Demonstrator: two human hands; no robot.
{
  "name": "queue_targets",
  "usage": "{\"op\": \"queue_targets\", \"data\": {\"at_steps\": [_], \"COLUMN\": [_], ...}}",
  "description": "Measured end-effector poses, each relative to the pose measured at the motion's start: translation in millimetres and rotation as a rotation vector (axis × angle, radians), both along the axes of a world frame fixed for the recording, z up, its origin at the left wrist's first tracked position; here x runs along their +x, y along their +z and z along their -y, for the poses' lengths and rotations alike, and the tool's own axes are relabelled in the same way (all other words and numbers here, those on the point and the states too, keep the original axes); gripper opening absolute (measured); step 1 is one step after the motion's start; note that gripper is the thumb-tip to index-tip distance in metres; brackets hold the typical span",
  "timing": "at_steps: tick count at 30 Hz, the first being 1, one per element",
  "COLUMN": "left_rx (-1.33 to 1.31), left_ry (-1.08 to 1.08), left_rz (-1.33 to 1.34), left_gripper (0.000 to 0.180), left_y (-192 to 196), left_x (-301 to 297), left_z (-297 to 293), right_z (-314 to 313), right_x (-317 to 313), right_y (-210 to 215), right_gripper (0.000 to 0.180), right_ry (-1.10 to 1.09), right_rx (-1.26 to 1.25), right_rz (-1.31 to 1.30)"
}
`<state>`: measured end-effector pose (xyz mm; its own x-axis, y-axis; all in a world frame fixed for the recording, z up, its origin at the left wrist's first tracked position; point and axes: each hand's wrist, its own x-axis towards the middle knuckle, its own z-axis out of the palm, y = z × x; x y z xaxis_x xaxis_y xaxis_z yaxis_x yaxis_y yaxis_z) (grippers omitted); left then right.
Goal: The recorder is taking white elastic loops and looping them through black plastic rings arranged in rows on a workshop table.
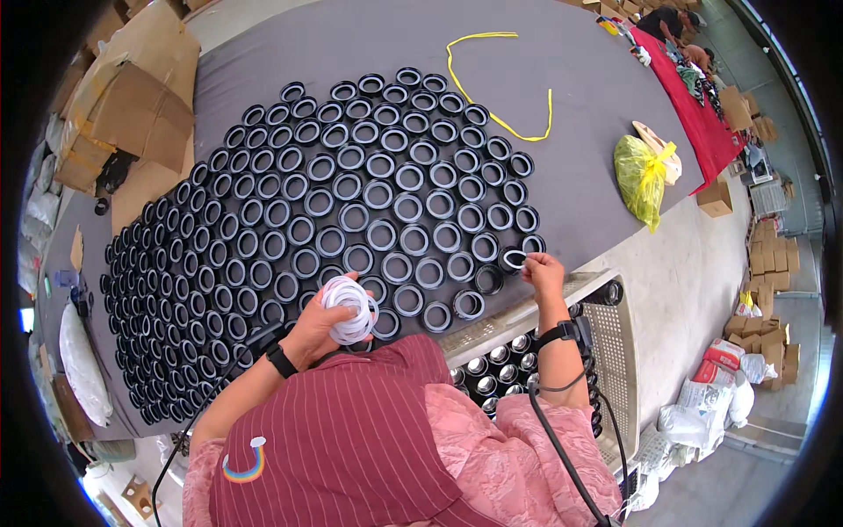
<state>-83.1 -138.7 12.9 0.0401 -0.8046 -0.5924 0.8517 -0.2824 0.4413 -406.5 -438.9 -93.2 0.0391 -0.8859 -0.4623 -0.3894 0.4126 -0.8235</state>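
Note:
My left hand [323, 327] is closed round a loose bundle of thin, translucent white rings [349, 311], held over the near edge of the laid-out parts. At the right end of the layout, the fingers of my right hand [544, 270] pinch the edge of a pale ring [515, 252] at a black ring-shaped part [507, 267]. Whether the pale ring sits inside that part is too small to tell. Beside it lies a black part [488, 279] showing no pale ring. Many more black round parts [378, 194] with pale inner rings cover the table in close rows.
Against the table's near edge stands a beige plastic crate [619, 369] holding shiny round metal-and-black pieces [499, 355]. A yellow strap [499, 119] and a tied yellow bag [639, 180] lie on the grey table [597, 79]. Cardboard boxes [140, 105] stand left; two people work far right.

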Motion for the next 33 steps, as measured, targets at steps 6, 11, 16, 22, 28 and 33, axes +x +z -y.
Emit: {"op": "queue_targets", "data": {"at_steps": [6,11,16,22,28,33], "left_rx": [-0.023,-0.029,-0.025,0.005,-0.001,-0.014], "left_ry": [-0.018,-0.026,-0.025,0.009,0.012,0.024], "left_rz": [0.037,0.024,0.042,-0.009,-0.004,-0.011], "left_gripper": [0.065,0.065,0.067,0.065,0.065,0.064], "left_y": [-3,-5,-5,-1,-1,-1], "left_x": [1,-1,1,1,1,1], "left_z": [-3,0,-3,-1,-1,-1], "right_z": [-2,4,10,12,11,6], "right_x": [5,-7,-2,2,10,10], "right_y": [4,-11,-7,-17,-14,-13], "right_gripper": [0.017,0.016,0.015,0.009,0.008,0.006], "right_ry": [-0.017,0.094,0.007,-0.147,0.025,0.153], "right_rx": [0.060,-0.155,-0.057,0.163,0.045,-0.143], "right_rz": [0.076,-0.139,-0.155,0.006,-0.330,-0.507]}}
